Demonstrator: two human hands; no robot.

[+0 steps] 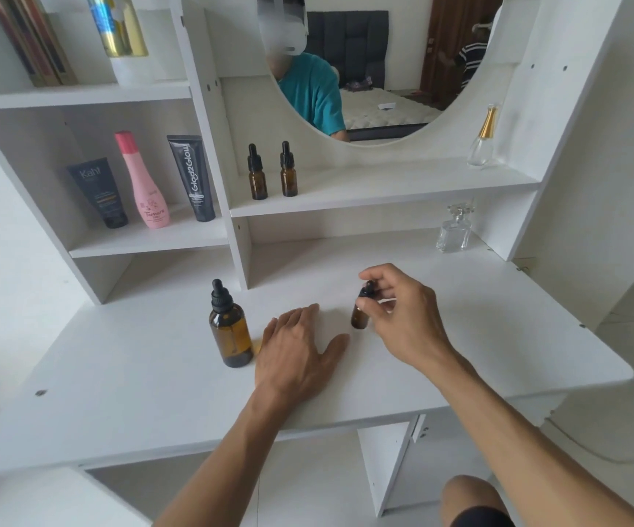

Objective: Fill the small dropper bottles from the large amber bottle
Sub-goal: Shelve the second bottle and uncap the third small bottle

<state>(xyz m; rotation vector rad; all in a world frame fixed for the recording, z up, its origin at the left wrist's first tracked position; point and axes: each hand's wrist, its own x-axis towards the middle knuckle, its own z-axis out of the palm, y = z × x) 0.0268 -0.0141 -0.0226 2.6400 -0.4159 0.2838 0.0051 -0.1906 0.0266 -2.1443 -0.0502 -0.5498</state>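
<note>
right hand (395, 313): fingers curled, pinching the black rubber dropper cap of a small amber bottle (359, 317); bottle stands upright on the desk, glass smooth and round
left hand (295, 348): flat on the desk, palm down, fingers straight and loosely spread — holding nothing; sits between the two bottles on the desk
large amber bottle (231, 334): just left of the left hand, upright, capped with a ribbed black collar and rubber bulb; cylindrical brown glass, no label readable
desk (497, 336): matte white laminate, rounded right corner, screw caps visible near the edges
two small dropper bottles (272, 173): beyond the hands on the shelf under the mirror, side by side, upright, black caps on, same amber glass
mirror (364, 70): round-bottomed, above that shelf; reflects a person in a teal shirt
clear square bottle (454, 232): beyond the right hand, faceted crystal-style stopper
teardrop bottle (483, 140): higher up right, clear glass, gold neck
left cubby, beyond and left of the left hand: dark tube (98, 194) marked "Kahf"; pink curvy bottle (148, 184) with pink cap — script label, reads roughly "Tamara", not sure; black tube (193, 180) marked "Glad2Glow"
top shelf: white and gold canister (119, 28), print unreadable; books (32, 39) leaning beside it
</note>
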